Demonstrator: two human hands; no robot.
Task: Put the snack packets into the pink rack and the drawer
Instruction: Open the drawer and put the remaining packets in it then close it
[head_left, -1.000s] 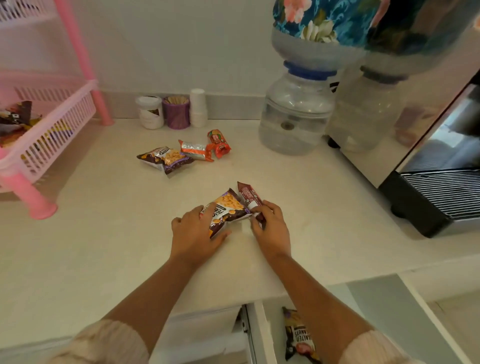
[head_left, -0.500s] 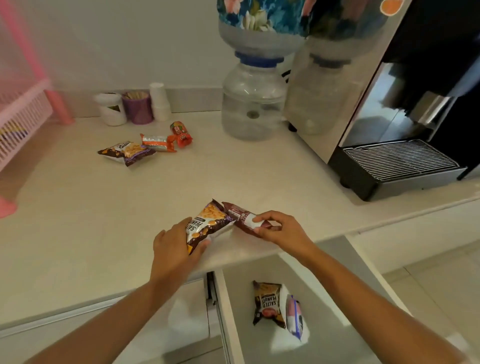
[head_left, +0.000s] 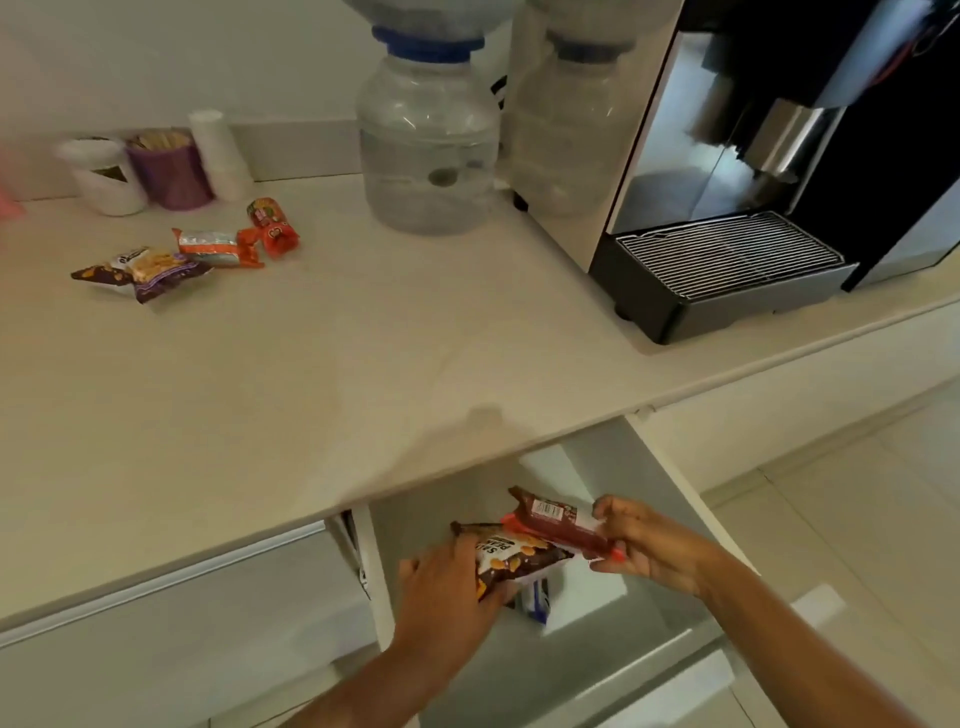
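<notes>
My left hand (head_left: 447, 592) grips a brown salted-peanut packet (head_left: 514, 558) inside the open drawer (head_left: 670, 499) under the counter edge. My right hand (head_left: 641, 543) holds a dark red snack bar (head_left: 558, 522) just above that packet. A blue-and-white packet (head_left: 535, 605) peeks out beneath them on the drawer floor. On the counter at the back left lie a purple peanut packet (head_left: 148, 270), a silver-orange packet (head_left: 218, 248) and a red packet (head_left: 272, 227). Only a pink blur of the rack (head_left: 8, 200) shows at the left edge.
A water bottle dispenser (head_left: 428, 156) and a coffee machine with a drip tray (head_left: 727, 270) stand at the back right of the counter (head_left: 363, 338). A white cup (head_left: 104, 176), a purple cup (head_left: 169, 169) and stacked paper cups (head_left: 221, 156) line the back wall.
Both hands have carried their packets off the counter and down into the open drawer. The view has swung right and down, so the pink rack has nearly left the frame.
</notes>
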